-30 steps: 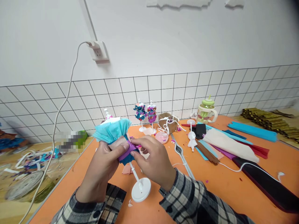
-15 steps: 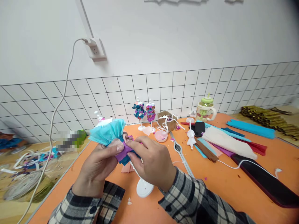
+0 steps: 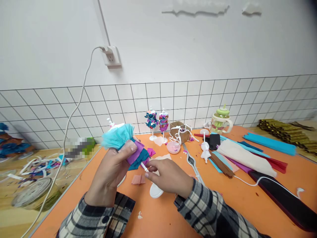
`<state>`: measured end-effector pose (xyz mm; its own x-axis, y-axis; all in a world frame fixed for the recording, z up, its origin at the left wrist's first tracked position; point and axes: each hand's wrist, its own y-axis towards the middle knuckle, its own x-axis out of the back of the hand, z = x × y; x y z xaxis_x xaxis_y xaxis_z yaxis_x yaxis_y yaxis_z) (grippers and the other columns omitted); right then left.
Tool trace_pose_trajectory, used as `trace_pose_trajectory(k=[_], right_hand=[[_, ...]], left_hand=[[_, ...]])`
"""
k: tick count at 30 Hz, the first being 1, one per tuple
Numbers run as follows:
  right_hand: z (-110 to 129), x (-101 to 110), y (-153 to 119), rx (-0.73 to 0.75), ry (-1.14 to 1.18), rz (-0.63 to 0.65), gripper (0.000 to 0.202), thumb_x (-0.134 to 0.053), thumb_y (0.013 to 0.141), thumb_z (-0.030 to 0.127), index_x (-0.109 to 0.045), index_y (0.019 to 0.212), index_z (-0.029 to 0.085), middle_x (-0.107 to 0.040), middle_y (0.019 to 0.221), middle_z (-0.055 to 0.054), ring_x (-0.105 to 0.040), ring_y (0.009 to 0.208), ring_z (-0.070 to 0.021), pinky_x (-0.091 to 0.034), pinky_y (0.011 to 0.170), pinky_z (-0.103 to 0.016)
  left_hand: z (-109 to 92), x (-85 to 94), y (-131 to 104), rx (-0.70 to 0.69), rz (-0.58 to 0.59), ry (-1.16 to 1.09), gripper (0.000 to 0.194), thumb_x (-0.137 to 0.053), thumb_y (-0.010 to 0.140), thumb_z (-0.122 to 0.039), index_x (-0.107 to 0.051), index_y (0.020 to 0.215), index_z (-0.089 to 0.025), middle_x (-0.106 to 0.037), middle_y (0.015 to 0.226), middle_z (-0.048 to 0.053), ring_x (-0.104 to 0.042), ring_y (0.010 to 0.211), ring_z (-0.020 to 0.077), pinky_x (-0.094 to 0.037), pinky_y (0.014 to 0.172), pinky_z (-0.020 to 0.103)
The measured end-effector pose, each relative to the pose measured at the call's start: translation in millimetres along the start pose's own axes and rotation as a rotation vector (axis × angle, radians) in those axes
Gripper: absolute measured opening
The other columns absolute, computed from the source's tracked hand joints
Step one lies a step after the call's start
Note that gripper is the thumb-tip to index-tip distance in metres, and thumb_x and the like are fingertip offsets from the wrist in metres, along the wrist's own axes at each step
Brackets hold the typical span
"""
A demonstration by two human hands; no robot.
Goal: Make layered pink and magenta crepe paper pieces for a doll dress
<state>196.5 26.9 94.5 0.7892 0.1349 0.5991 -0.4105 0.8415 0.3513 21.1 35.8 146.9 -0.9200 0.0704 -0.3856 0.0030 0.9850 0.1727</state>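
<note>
My left hand (image 3: 109,173) is closed round a small dress-form stand wrapped in crepe paper, which it holds tilted above the orange table. The wrapping has a ruffled turquoise layer (image 3: 117,136), a purple strip (image 3: 136,152) and a dark teal layer (image 3: 140,160). From its lower end comes the white stem (image 3: 144,166), pinched between the thumb and fingers of my right hand (image 3: 169,175). Below that hand the stand's round white base (image 3: 156,191) shows in part. A folded salmon paper piece (image 3: 138,179) and a magenta scrap (image 3: 151,152) lie close by.
Two decorated mini dress forms (image 3: 151,120) stand near the wall beside a cardboard box (image 3: 183,135) and pink bowl (image 3: 173,147). To the right are a bare white form (image 3: 205,150), crepe paper strips (image 3: 245,152), a lidded mug (image 3: 220,123) and a long dark object (image 3: 279,198).
My right hand has moved off the purple paper, down to the white stem. The wrapped stand has turned in my left hand, and the view has shifted slightly.
</note>
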Motion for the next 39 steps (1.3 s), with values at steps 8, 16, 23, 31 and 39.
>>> trace_pose_trajectory(k=[8, 16, 23, 31, 39], right_hand=[[-26, -27, 7, -0.17, 0.24, -0.1, 0.014, -0.056, 0.088, 0.018, -0.067, 0.097, 0.018, -0.078, 0.096, -0.006, -0.073, 0.089, -0.0192, -0.051, 0.073, -0.027], [-68, -50, -8, -0.341, 0.35, -0.06, 0.013, -0.063, 0.077, 0.015, -0.068, 0.089, 0.017, -0.074, 0.076, -0.004, -0.07, 0.072, -0.0186, -0.048, 0.064, -0.026], [-75, -61, -16, -0.39, 0.603, 0.111, 0.024, -0.062, 0.083, 0.036, -0.06, 0.098, 0.018, -0.077, 0.094, -0.01, -0.074, 0.076, -0.0195, -0.055, 0.067, -0.03], [-120, -33, -4, -0.367, 0.549, -0.15, 0.028, -0.054, 0.096, 0.041, -0.06, 0.106, 0.016, -0.069, 0.122, -0.017, -0.072, 0.099, -0.0235, -0.056, 0.091, -0.042], [-171, -15, 48, -0.37, 0.334, -0.356, 0.036, -0.062, 0.098, 0.035, -0.06, 0.129, 0.016, -0.061, 0.128, -0.011, -0.064, 0.108, -0.0239, -0.057, 0.09, -0.045]], left_hand=[[18, 9.5, 4, 0.082, 0.005, -0.082, 0.083, -0.08, 0.069, 0.002, -0.047, 0.137, -0.031, -0.068, 0.076, -0.007, -0.072, 0.074, 0.0127, -0.062, 0.074, 0.024], [81, 61.6, -7, 0.376, -0.074, -0.18, 0.052, -0.064, 0.074, 0.011, -0.062, 0.118, -0.015, -0.075, 0.085, 0.006, -0.076, 0.074, 0.0154, -0.063, 0.07, 0.02], [89, 91.5, -15, 0.416, -0.119, -0.131, 0.043, -0.064, 0.071, 0.008, -0.065, 0.107, -0.017, -0.073, 0.091, 0.005, -0.075, 0.075, 0.014, -0.061, 0.07, 0.018], [88, 106.1, -26, 0.508, 0.023, 0.174, 0.042, -0.065, 0.061, 0.0, -0.071, 0.1, -0.016, -0.071, 0.084, 0.002, -0.068, 0.073, 0.0164, -0.055, 0.065, 0.023], [88, 117.6, -28, 0.543, 0.221, 0.424, 0.036, -0.057, 0.057, -0.007, -0.076, 0.085, -0.019, -0.059, 0.066, -0.004, -0.049, 0.057, 0.0141, -0.034, 0.052, 0.021]])
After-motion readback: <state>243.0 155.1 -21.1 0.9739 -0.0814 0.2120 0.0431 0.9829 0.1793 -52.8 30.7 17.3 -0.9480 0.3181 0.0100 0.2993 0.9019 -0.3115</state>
